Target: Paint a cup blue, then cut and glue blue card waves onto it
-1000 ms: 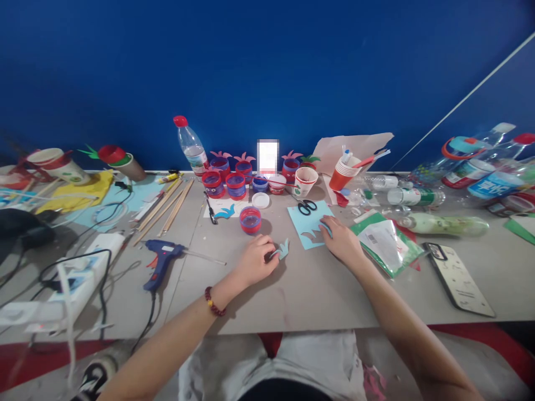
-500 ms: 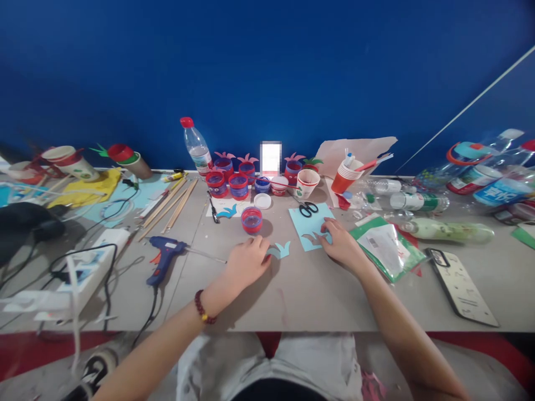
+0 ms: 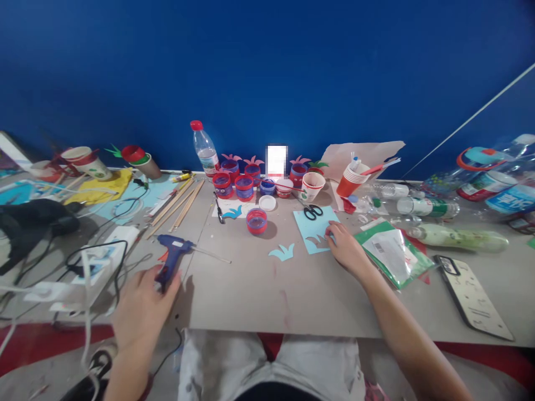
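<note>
My left hand [image 3: 144, 303] is at the handle of the blue glue gun [image 3: 170, 259], thumb and fingers on either side of it. The fingers are partly spread; whether they grip it is unclear. My right hand [image 3: 345, 245] rests at the right edge of the light blue paper [image 3: 307, 225], its fingertips bent beside the cut-out gap. Black scissors [image 3: 313, 211] lie on that paper. A light blue grass-shaped cut-out [image 3: 282, 253] lies flat between my hands. Behind it stands a small red and purple cup [image 3: 256, 221].
Painted cups [image 3: 244, 188], a bottle [image 3: 205, 150] and a paper cup [image 3: 312, 186] line the back. Wooden sticks [image 3: 184, 209] and a power strip [image 3: 102, 267] are left. Plastic bottles [image 3: 460, 236], a green packet [image 3: 397, 256] and a phone [image 3: 476, 301] are right.
My left hand has moved left from beside the cut-out to the glue gun, uncovering the cut-out. My right hand stays by the blue paper. The view has shifted slightly.
</note>
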The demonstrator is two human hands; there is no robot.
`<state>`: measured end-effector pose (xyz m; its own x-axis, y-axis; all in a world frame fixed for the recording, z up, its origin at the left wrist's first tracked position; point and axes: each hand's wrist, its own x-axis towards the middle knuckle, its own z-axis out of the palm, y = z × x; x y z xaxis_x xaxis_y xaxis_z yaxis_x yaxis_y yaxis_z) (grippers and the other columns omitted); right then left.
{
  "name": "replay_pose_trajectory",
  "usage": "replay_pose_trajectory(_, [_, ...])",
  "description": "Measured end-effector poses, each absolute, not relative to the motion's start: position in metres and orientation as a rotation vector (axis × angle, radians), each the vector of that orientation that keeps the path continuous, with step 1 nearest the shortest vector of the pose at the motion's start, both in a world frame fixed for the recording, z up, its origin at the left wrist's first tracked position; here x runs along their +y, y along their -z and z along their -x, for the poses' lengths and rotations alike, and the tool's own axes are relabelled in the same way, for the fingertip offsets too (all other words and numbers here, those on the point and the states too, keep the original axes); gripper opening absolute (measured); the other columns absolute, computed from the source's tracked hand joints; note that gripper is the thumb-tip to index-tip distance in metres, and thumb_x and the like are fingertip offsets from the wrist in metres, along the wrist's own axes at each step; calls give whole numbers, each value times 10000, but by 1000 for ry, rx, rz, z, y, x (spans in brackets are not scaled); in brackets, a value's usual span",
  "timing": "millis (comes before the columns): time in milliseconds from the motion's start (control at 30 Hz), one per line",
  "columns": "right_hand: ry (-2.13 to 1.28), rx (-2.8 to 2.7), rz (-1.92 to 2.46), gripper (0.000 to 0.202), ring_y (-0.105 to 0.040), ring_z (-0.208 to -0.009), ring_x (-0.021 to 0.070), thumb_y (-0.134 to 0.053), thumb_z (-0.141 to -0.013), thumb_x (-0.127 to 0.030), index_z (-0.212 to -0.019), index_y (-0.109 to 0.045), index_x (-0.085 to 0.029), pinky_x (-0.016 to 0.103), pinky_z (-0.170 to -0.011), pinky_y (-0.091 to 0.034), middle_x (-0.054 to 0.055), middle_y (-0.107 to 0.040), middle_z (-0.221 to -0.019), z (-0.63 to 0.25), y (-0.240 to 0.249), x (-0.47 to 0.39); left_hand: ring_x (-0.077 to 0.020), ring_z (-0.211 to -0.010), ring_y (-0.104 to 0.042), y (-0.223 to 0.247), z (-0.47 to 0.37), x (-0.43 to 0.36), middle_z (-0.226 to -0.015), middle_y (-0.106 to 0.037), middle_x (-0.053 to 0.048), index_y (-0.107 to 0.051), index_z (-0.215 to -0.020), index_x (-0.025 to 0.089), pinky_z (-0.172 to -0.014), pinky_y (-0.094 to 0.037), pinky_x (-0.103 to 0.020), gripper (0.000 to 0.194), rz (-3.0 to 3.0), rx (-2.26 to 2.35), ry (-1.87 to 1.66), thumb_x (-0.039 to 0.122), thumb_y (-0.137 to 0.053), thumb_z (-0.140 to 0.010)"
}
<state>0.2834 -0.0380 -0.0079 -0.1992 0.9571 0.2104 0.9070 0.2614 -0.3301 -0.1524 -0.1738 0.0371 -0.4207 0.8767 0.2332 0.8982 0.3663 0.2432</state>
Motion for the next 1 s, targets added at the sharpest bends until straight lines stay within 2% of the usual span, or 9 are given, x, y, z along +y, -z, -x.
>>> replay_pose_trajectory(67, [-177, -2174, 1706, 123, -472, -1289, 287, -414, -897, -206, -916, -535, -214, 452, -991, -446, 148, -581, -1225, -285, 10, -38, -329, -1065, -551, -36, 154, -179, -1111, -603, -138, -586, -1126, 167, -824, -434, -384, 446, 1571, -2492, 397, 510, -460, -869])
replay_pose_trajectory(200, [-176, -2169, 1699, 86, -473, -1293, 275, -468, -876, -232, -928, -535, -222, 445, -978, -458, 132, -568, -1263, -288, 12, -38, -308, -973, -578, -27, 156, -179, -1024, -633, -131, -623, -1080, 165, -783, -454, -382, 430, 1583, -2478, 344, 491, -409, -898])
replay_pose_trajectory(500, [-180, -2167, 1741, 61, -458, -1308, 284, -491, -875, -255, -923, -514, -226, 454, -986, -448, 128, -557, -1300, -284, 8, -42, -279, -942, -602, -12, 158, -184, -989, -653, -114, -654, -1038, 160, -804, -472, -367, 426, 1454, -2428, 590, 504, -444, -901])
replay_pose_trajectory(567, [-180, -2157, 1740, 64, -460, -1305, 288, -488, -875, -256, -922, -518, -222, 458, -986, -446, 134, -561, -1298, -284, 9, -42, -252, -864, -605, -12, 158, -187, -962, -650, -97, -650, -1040, 170, -785, -479, -357, 420, 1410, -2418, 699, 520, -467, -894])
replay_pose_trajectory(667, [-212, -2150, 1730, 89, -454, -1312, 291, -484, -883, -274, -924, -534, -212, 458, -990, -443, 148, -565, -1291, -285, 9, -39, -196, -689, -560, -21, 151, -188, -938, -638, -64, -641, -1036, 203, -723, -487, -347, 404, 1384, -2423, 894, 545, -512, -865])
replay_pose_trajectory(767, [-255, -2173, 1701, 165, -459, -1312, 284, -465, -911, -331, -928, -575, -209, 460, -994, -447, 146, -587, -1255, -283, 1, -41, -184, -627, -517, -39, 136, -185, -867, -612, -29, -635, -970, 227, -653, -478, -356, 352, 1342, -2350, 1072, 542, -551, -837])
replay_pose_trajectory(900, [-272, -2242, 1671, 247, -499, -1274, 307, -475, -921, -391, -998, -631, -216, 496, -994, -448, 135, -590, -1283, -271, -22, -64, -178, -653, -519, -69, 103, -177, -865, -611, -35, -618, -933, 230, -688, -487, -363, 245, 1541, -2281, 1218, 455, -545, -871])
replay_pose_trajectory(1000, [-518, -2318, 1501, 275, -591, -1159, 287, -523, -908, -406, -1099, -640, -247, 457, -982, -473, 100, -623, -1254, -248, -35, -95, -168, -615, -511, -85, 72, -170, -764, -603, -24, -601, -872, 223, -652, -483, -347, 211, 1652, -2106, 1369, 430, -557, -866])
